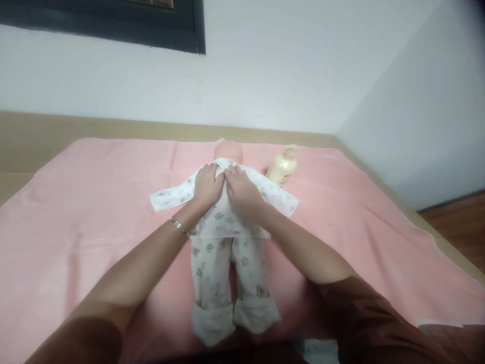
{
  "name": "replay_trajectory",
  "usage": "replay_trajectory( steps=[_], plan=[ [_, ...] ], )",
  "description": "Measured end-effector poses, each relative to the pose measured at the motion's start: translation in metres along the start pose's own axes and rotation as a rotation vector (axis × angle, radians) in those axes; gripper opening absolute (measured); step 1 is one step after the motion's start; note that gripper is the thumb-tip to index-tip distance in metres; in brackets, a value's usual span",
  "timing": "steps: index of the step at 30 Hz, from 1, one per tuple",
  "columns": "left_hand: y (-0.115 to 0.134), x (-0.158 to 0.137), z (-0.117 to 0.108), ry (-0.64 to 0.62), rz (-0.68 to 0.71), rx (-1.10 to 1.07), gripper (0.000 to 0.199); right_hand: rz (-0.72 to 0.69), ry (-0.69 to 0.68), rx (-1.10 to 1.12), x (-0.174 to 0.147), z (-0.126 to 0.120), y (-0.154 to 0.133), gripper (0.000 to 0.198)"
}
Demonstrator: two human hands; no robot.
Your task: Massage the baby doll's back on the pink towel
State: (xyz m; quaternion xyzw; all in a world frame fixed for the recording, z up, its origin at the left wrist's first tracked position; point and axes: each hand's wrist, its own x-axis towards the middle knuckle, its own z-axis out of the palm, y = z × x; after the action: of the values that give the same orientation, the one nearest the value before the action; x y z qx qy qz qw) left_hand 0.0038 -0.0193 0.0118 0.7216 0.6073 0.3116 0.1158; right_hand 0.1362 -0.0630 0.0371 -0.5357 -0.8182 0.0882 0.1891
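A baby doll (228,151) lies stretched out with its bald head away from me and no facial features showing. It wears a white long-sleeved top (216,222) with small green prints, sleeves spread to both sides. Matching white trousers (210,273) have wide, pale cuffs toward me. My left hand (208,186) rests flat on the upper left of the top, just below the head. Beside it, my right hand (244,192) lies flat on the upper right, fingers extended. Neither hand grasps anything. The two hands almost touch at the doll's midline.
A cream pump bottle (282,168) leans to the right of the doll, near its sleeve. Pink cloth (125,212) covers the tan surface (34,129). White walls (265,76) stand behind and to the right. Some white item (320,350) shows at the bottom edge.
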Motion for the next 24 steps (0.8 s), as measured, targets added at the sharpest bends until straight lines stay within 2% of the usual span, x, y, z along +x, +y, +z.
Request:
replay_trajectory(
  steps=[7,24],
  plan=[
    [0.002,-0.001,0.0,-0.027,-0.002,0.024,0.055,0.115,0.012,0.11,0.021,-0.001,0.025,0.063],
    [0.002,-0.002,-0.001,0.004,0.024,0.033,0.05,0.074,0.063,0.025,0.02,0.007,0.029,0.061]
  ],
)
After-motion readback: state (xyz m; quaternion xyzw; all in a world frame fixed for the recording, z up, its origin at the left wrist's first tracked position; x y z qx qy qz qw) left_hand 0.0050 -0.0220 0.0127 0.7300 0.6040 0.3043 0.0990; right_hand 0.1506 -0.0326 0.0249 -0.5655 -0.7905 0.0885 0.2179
